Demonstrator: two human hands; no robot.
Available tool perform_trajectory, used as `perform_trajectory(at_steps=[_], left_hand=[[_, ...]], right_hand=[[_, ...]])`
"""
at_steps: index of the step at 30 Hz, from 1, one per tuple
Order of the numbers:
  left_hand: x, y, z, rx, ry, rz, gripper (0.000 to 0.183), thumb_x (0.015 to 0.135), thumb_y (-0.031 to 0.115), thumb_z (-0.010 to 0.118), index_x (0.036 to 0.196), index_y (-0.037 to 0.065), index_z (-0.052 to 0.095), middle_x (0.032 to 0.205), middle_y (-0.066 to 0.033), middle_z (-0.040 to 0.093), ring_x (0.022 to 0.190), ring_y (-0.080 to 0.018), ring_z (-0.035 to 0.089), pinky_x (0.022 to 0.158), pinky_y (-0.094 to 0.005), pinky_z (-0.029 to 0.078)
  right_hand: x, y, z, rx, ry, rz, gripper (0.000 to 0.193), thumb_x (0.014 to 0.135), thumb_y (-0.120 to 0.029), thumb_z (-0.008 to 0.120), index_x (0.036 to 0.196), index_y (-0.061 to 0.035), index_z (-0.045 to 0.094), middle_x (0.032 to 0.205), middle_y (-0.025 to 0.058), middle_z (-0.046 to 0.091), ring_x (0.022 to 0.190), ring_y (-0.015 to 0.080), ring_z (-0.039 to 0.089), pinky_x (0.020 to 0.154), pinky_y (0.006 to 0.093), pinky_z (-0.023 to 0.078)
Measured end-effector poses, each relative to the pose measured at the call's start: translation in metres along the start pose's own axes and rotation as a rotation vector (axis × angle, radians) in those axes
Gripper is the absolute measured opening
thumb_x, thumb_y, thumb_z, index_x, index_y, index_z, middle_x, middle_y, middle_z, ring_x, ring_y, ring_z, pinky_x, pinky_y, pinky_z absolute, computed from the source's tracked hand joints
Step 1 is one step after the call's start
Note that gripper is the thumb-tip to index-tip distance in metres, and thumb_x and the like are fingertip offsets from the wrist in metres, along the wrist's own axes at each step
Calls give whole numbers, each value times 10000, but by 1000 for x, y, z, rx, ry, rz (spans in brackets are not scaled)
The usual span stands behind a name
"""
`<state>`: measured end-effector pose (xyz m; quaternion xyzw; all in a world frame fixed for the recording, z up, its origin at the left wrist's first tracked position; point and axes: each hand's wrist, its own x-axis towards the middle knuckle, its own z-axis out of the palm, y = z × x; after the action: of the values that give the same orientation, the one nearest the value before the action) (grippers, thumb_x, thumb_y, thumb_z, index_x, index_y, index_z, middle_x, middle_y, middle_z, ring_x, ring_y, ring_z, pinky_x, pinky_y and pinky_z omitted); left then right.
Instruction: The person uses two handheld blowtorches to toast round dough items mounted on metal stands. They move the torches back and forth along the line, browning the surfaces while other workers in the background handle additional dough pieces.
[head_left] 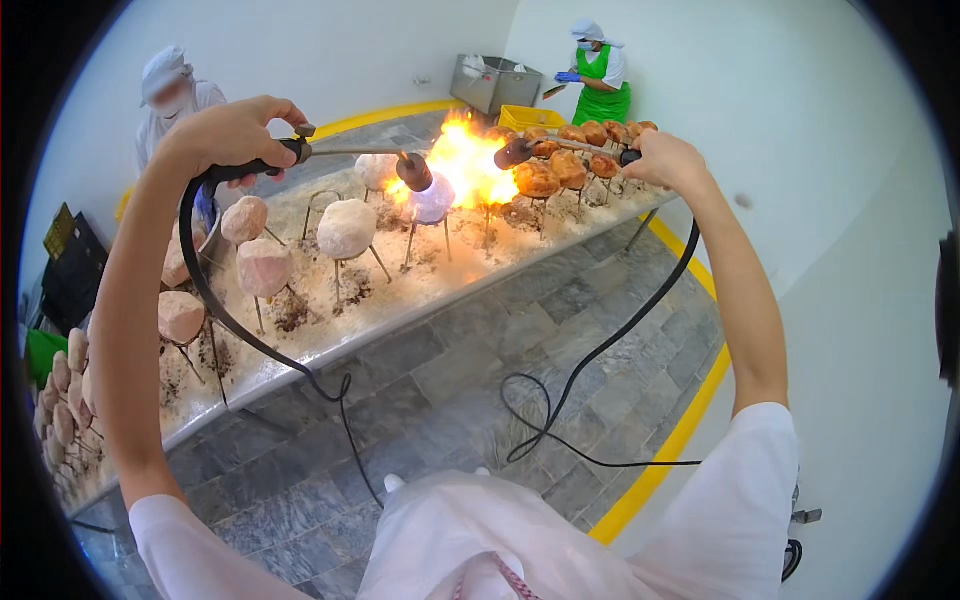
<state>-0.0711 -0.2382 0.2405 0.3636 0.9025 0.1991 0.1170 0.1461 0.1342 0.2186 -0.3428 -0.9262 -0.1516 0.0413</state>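
Note:
My left hand (238, 135) is wrapped round the black handle of a gas torch (413, 173), whose dark burner head points to the right. From the other side, my right hand (662, 160) grips a second gas torch (514, 153), its head turned left. Bright orange flame (470, 165) fills the gap between the two heads. A round lump (433, 200) on a metal stand sits in the fire, partly hidden by glare. Nearer my left arm, pale pinkish lumps (348, 229) rest on thin-legged stands. Browned lumps (537, 180) stand beyond the flame on the right.
A long table (385, 312), strewn with pale grains and dark bits, holds the stands. Black hoses (590, 360) hang from both torches above the grey tiled floor (450, 370). One person (190, 105) stands far left; another in a green apron (603, 95) is behind, near a metal bin (492, 90).

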Motion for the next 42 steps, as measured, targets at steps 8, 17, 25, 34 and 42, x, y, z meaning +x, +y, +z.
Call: perform_trajectory(at_steps=[8, 17, 25, 34, 42], left_hand=[[3, 59, 18, 97, 1, -22, 443, 773, 92, 597, 1187, 4, 467, 685, -53, 623, 407, -92, 493, 379, -231, 383], [-6, 64, 37, 49, 51, -45, 463, 762, 91, 616, 1196, 21, 471, 698, -58, 619, 432, -86, 495, 392, -233, 373], [-56, 37, 49, -22, 100, -58, 476, 768, 87, 627, 1212, 72, 457, 694, -26, 556, 456, -64, 466, 413, -229, 359], [-60, 3, 60, -160, 82, -14, 411, 791, 94, 594, 1164, 55, 426, 689, -40, 555, 467, -81, 461, 442, -244, 366], [-48, -19, 56, -92, 119, 9, 409, 797, 136, 600, 1161, 74, 423, 675, -51, 506, 485, -117, 490, 464, -279, 405]], right_hand=[[-44, 99, 132, 521, -121, 91, 374, 699, -362, 665, 918, -59, 664, 875, 170, 662, 855, 311, 635, 739, 400, 487], [-58, 58, 156, 440, 16, 90, 366, 741, -345, 645, 981, -69, 630, 976, 154, 637, 941, 324, 600, 792, 425, 470], [-14, 19, 129, 254, 94, -80, 308, 736, -279, 639, 904, -21, 623, 907, 175, 646, 881, 333, 619, 743, 427, 484], [-10, 7, 96, 158, 74, -14, 273, 725, -213, 625, 887, 7, 626, 918, 189, 650, 873, 327, 633, 732, 417, 500], [-46, 9, 67, 127, -52, 64, 357, 728, -356, 665, 906, -47, 651, 960, 172, 645, 941, 318, 609, 785, 423, 477]])
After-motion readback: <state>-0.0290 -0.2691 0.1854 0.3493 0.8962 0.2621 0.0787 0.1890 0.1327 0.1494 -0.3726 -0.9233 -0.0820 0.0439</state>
